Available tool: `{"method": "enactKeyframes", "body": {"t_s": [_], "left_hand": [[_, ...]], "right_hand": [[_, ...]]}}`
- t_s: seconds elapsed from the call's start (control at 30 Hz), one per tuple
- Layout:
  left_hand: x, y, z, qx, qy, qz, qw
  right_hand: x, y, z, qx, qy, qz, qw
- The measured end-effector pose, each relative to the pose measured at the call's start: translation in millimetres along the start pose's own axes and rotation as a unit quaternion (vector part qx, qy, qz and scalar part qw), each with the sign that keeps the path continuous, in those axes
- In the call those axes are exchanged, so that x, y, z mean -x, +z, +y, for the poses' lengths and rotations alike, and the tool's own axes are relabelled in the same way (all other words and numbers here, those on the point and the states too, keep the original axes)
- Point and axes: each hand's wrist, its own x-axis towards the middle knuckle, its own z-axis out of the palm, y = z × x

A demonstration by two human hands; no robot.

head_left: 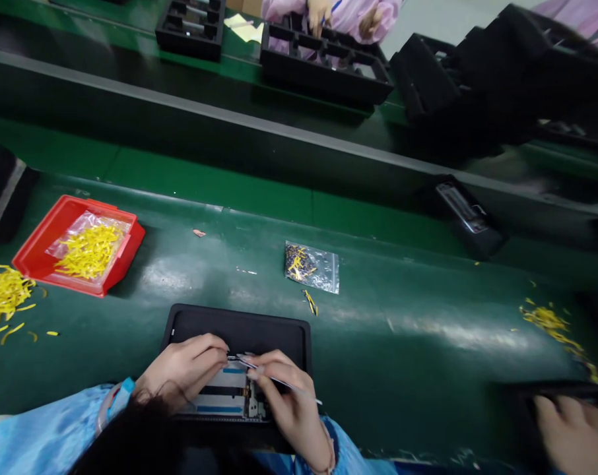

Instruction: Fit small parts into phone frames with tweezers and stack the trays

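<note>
An opened electronic device [222, 400], with pale panels, blue strips and a small circuit area at its right, lies in a black tray [284, 323]. My left hand [187, 369] rests over the device's left side, its fingers closed together at the upper edge. Whatever its fingertips pinch is too small to make out. Closed around slim tweezers [296, 390], my right hand [290, 399] brings their tip to the same upper edge, close to my left fingertips. Dark hair covers part of the view below my left hand.
A red bin [26, 254] with bagged yellow strips stands left, beside a loose yellow pile [4, 295]. Beyond the tray lies a clear bag [326, 270] of small parts. A co-worker's hand [576, 432] is at right. Black trays [323, 72] line the far bench.
</note>
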Motion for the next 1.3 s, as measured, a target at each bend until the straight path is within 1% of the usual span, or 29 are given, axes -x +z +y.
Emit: {"method": "enactKeyframes", "body": {"t_s": [0.07,0.13,0.27,0.47,0.6,0.77,0.9,1.03,1.1,1.17,1.3], "left_hand": [[2.4,0.1,0.3,-0.034,0.018,-0.006,0.999],[6.4,0.7,1.0,-0.085,0.050,-0.010,0.995],[14.3,0.4,2.0,-0.165,0.107,-0.050,0.979],[17.3,-2.9,-0.2,-0.218,0.134,-0.115,0.960],[21.5,-2.0,0.3,-0.253,0.128,-0.114,0.952],[21.6,-5.3,3.6,-0.287,0.177,-0.116,0.934],[16.5,-8.1,7.6,-0.298,0.170,-0.101,0.934],[11.2,-9.0,8.6,-0.285,0.167,-0.045,0.943],[8.8,-8.7,7.3,-0.264,0.160,-0.031,0.951],[6.3,-8.0,6.3,-0.235,0.135,-0.016,0.962],[-0.1,-8.2,8.5,-0.169,0.063,0.026,0.983]], "right_hand": [[-2.0,1.3,-1.0,-0.015,0.011,0.012,1.000],[-4.3,1.9,-2.3,-0.021,0.019,0.017,0.999],[-7.8,1.7,-4.8,-0.015,0.030,0.023,0.999],[-9.2,2.5,-4.8,-0.011,0.016,0.043,0.999],[-9.0,2.6,-3.9,-0.017,0.017,0.036,0.999],[-9.1,3.1,-3.0,-0.024,0.018,0.038,0.999],[-9.6,4.7,-2.5,-0.021,0.023,0.046,0.998],[-10.2,5.7,-2.8,-0.021,0.028,0.050,0.998],[-9.9,5.8,-2.5,-0.020,0.031,0.049,0.998],[-8.8,5.7,-1.6,-0.024,0.038,0.049,0.998],[-5.6,5.0,0.8,-0.043,0.057,0.066,0.995]]}}
